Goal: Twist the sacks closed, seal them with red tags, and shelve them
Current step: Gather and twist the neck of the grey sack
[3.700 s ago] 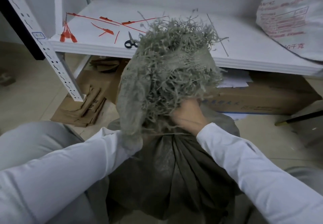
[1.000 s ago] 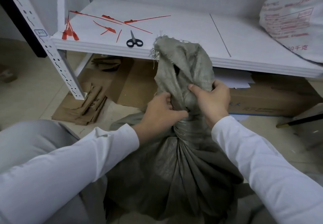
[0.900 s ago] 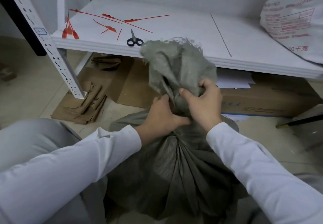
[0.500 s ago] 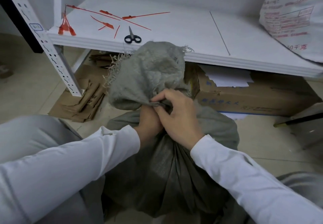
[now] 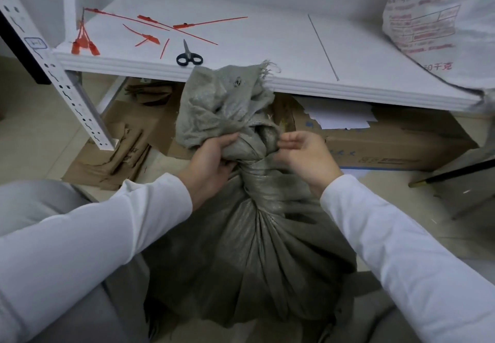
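woven grey-green plastic cloth, that is the sack (image 5: 249, 257) standing on the floor between my knees, in front of the low white shelf (image 5: 281, 45). from the head view, its mouth is gathered and wound into a tight neck, and the loose frayed top flops over to the left above it.

my left hand (image 5: 207, 161) is curled round the cloth just under that flopped top, gripping the sack at the twist. my right hand (image 5: 305, 155) holds nothing, its fingers relaxed and only the tips touching the far side of the neck.

the red tags (image 5: 150, 37) lie scattered on the shelf, well apart from the sack, with the scissors (image 5: 188, 57) near the shelf's front edge. a filled white sack (image 5: 442, 26) already sits at the shelf's right end.

what worries me: no tag is on yet, so one hand alone keeps the twist. if i stretch for a tag and my left grip slackens, i judge the stiff weave would spring back and the neck unwind. the tag could also end up above the twist on the loose cloth, where it would seal nothing.
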Available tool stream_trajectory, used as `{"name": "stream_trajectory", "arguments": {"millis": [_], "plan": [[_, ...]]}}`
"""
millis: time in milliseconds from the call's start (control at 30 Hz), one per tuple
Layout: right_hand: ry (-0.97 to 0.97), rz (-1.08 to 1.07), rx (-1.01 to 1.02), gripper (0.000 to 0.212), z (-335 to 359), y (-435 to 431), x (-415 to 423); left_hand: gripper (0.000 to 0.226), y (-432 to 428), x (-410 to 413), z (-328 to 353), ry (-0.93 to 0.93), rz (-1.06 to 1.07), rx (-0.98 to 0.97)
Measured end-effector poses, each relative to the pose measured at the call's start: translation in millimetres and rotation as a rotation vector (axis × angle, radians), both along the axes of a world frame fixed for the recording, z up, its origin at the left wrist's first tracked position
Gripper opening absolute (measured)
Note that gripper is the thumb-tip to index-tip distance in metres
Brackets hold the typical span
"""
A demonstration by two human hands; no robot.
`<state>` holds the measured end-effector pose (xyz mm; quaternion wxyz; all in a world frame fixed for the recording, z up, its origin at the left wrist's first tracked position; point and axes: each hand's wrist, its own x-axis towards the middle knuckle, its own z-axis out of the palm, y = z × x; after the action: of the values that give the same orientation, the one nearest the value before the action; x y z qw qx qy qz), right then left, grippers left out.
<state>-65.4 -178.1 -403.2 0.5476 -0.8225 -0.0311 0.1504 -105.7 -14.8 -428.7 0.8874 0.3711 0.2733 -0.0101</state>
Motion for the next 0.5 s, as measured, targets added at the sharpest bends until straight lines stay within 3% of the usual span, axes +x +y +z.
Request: {"name": "stream_trajectory", "arguments": {"millis": [67,200,300,433,500], "plan": [[0.055,0.11,-0.033,0.058,-10.2,1.1,-3.2,0.049,-1.3,-1.5,3.8,-0.046,-0.066,-0.011],[0.037,0.246,-0.168,0.052,-31.7,0.6,-8.7,0.036,-4.1,-4.4,8.7,-0.065,-0.133,0.089],[0.124,0.313,-0.251,0.06,-38.6,-2.7,-11.8,0.021,-5.7,-6.6,13.3,-0.064,-0.187,0.224],[0.306,0.369,-0.145,0.054,-31.3,-7.3,-10.1,0.027,-4.4,-6.1,16.5,-0.146,-0.277,0.311],[0.288,0.282,-0.023,0.054,-25.1,-13.9,-6.4,0.031,-2.9,-6.1,18.0,-0.193,-0.328,0.306]]}}
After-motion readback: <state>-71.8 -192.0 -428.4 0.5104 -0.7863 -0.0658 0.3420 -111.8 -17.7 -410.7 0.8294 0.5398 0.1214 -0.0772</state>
